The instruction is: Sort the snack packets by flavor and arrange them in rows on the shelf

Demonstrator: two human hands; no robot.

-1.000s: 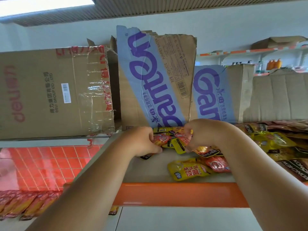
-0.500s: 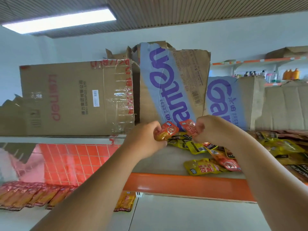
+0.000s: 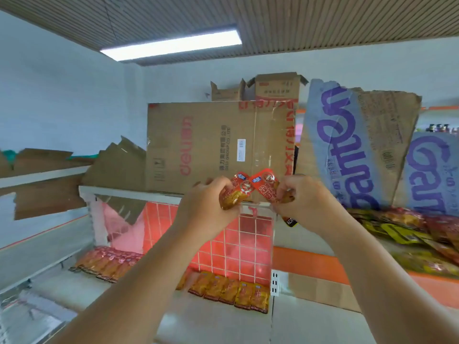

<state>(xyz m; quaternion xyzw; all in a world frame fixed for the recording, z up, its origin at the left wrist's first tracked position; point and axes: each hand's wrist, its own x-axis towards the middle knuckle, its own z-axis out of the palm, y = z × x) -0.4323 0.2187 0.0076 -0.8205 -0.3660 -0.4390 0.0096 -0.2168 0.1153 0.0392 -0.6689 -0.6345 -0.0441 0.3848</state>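
Here, two glossy red-and-orange snack packets are held up side by side in front of the lower edge of the large brown cardboard box with red lettering point(image 3: 211, 145). The left hand point(image 3: 206, 207) has its fingers curled round the left packet point(image 3: 234, 193). The right hand point(image 3: 305, 204) pinches the right packet point(image 3: 267, 187) by its lower end. The upper corners of the two packets nearly meet. A black packet corner point(image 3: 289, 221) pokes out beneath the right hand; whether that hand also holds it cannot be told.

Below the box, a row of flat orange packets point(image 3: 231, 291) lies edge to edge on the pale lower shelf point(image 3: 218, 324), in front of a red tiled back panel with a white wire grid point(image 3: 238, 244). Below and to the left of the box, a second row of reddish-orange packets point(image 3: 106, 263) lies on the same level. To the right of the box, a loose heap of yellow, red and black packets point(image 3: 409, 229) lies on the orange-edged shelf point(image 3: 310, 261). Torn cardboard sheets with blue and purple print point(image 3: 347, 145) lean behind that heap. Above the box, a long ceiling lamp point(image 3: 171, 45) glows.
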